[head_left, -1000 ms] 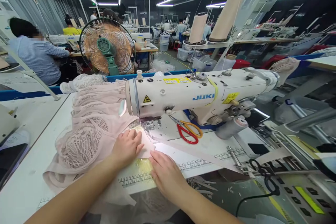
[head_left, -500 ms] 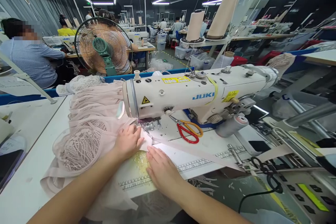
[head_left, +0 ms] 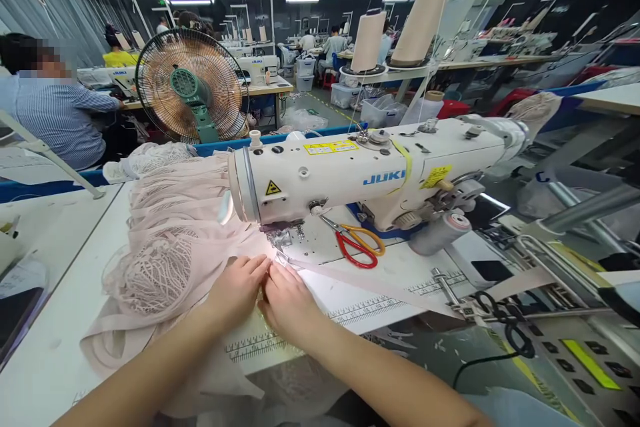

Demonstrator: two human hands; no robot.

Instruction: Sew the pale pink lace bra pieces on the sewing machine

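On your white tabletop (head_left: 65,327) stands a rounded, glossy JUKI sewing machine (head_left: 345,177). Pink lace bras (head_left: 160,273) heap toward its left edge, cloth (head_left: 240,241) reaching your left hand (head_left: 237,290) and right hand (head_left: 289,300): fingers (head_left: 284,276) together, pinching or not I cannot tell.

Blue "JUKI" (head_left: 384,177) on sewing machine (head_left: 340,180)

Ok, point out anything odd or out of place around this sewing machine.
The scissors lie loose, blades toward the sewing machine, near the right hand: perhaps an awkward spot. Pale scraps are strewn below the table edge, like stray offcuts.
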